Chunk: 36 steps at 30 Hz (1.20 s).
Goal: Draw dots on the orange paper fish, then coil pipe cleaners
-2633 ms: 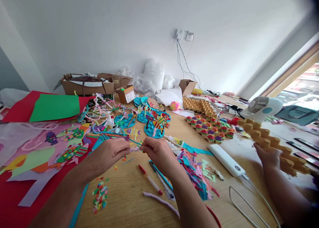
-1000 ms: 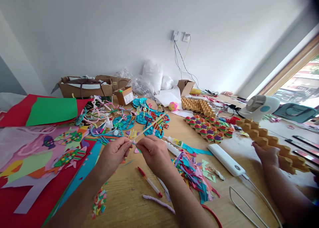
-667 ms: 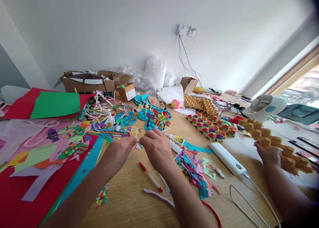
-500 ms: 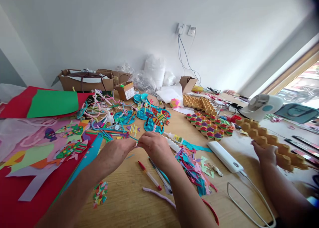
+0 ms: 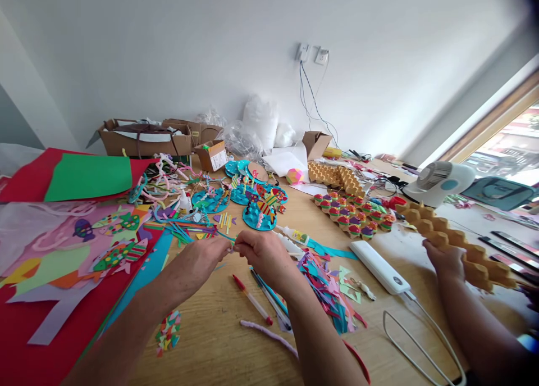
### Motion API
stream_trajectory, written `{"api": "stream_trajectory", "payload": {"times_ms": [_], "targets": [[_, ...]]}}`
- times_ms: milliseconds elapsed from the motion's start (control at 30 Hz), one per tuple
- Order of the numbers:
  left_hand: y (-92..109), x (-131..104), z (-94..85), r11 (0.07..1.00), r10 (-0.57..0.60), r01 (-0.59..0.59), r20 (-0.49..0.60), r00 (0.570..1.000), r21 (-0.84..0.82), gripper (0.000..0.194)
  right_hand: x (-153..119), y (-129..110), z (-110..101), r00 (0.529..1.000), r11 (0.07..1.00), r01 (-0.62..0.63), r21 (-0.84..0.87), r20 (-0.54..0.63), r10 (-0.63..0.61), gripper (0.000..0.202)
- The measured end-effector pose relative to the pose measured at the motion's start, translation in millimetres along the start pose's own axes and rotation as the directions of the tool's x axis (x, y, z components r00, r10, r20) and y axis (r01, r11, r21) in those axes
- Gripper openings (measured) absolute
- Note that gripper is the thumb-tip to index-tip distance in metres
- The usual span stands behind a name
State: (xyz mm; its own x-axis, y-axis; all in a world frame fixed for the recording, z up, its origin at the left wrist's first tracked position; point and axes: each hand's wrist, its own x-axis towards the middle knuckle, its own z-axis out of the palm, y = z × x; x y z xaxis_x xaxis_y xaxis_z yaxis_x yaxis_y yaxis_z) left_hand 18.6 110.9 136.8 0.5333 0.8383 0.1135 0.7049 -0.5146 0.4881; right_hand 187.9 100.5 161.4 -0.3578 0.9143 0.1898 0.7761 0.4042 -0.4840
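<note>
Left hand (image 5: pixel 205 258) and right hand (image 5: pixel 263 258) meet above the table (image 5: pixel 210 332), each pinched on a small pale piece (image 5: pixel 231 250), mostly hidden between the fingertips; two grips probably steady something so slight. Red pen (image 5: pixel 252 300) and lilac fuzzy stem (image 5: pixel 268 337) lie on the near side, likely for easy reach. Paper strips (image 5: pixel 326 293) heaped right. Farther right, another person's hand (image 5: pixel 445 261) holds an egg tray (image 5: pixel 457 241) by its near edge.
</note>
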Motion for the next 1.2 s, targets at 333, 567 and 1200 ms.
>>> {"api": "stream_trajectory", "payload": {"times_ms": [333, 567, 1200], "targets": [[8, -3, -4.1, 0.994, 0.04, -0.054, -0.147, 0.988, -0.092, 0.028, -2, 3, -3, 1.0, 1.0, 0.009, 0.022, -0.002, -0.009, 0.011], [-11, -2, -15.3, 0.847, -0.175, 0.038, -0.209, 0.962, -0.53, 0.029, -14, -9, -11, 0.843, 0.947, 0.313, 0.075, -0.482, -0.24, 0.007], [1, -2, 3.2, 0.15, -0.135, 0.131, 0.111, 0.985, -0.98, 0.029, 1, 11, 9, 0.875, 0.932, 0.345, 0.109, -0.397, -0.278, 0.016]]}}
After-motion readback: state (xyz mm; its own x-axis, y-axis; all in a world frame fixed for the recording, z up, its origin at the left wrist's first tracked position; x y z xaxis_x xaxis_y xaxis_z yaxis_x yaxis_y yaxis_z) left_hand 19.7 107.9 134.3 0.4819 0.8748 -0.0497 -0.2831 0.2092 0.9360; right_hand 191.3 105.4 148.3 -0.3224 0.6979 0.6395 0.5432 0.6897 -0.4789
